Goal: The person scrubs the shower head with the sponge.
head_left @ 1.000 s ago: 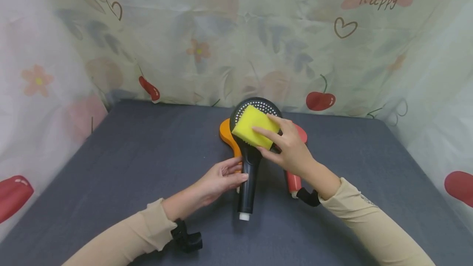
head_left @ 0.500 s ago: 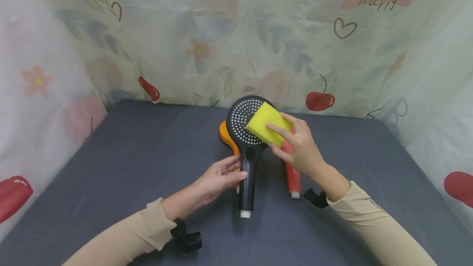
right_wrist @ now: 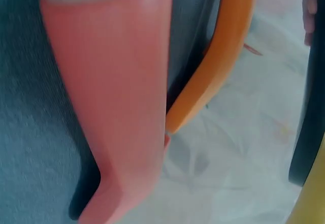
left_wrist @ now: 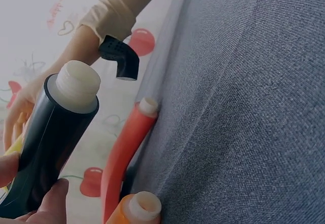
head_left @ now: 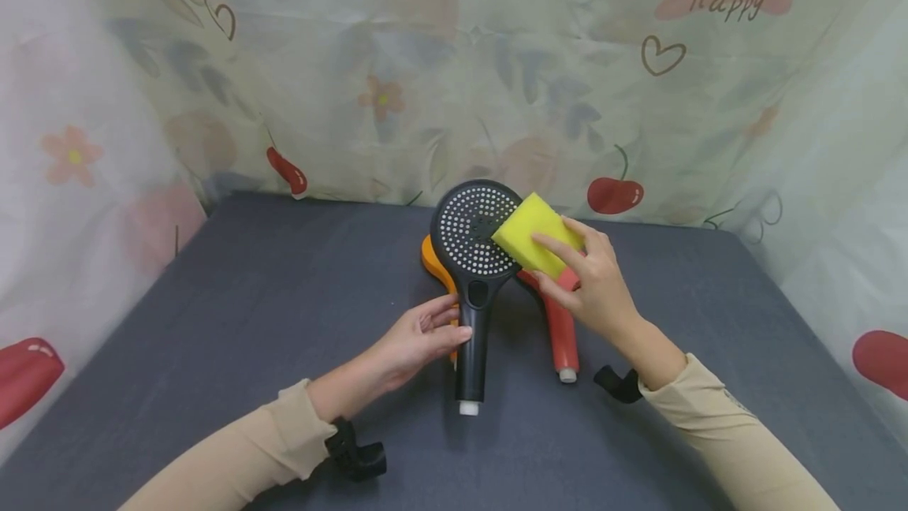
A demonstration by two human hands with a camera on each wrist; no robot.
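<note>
— Yellow sponge (head_left: 537,244), where is it?
— On the right rim of the black shower head (head_left: 477,229), pressed by the right hand (head_left: 594,287); the left hand (head_left: 418,340) pinches the handle (held off the table (head_left: 213,314)).
— Progress?
— Midway, I'd judge; the orange shower head (head_left: 434,262) and red shower head (head_left: 560,326) wait.

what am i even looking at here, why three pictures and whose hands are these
These are a person's two bare hands, filmed at one moment by three cameras. The wide picture comes from a camera on the head, looking down at a grey table. The other two come from cameras strapped to each wrist, so they show close, tilted views.

The left hand grips the handle of a black shower head, holding it up off the table. The right hand presses a yellow sponge against the right side of its perforated face. Under them lie an orange shower head and a red shower head.
</note>
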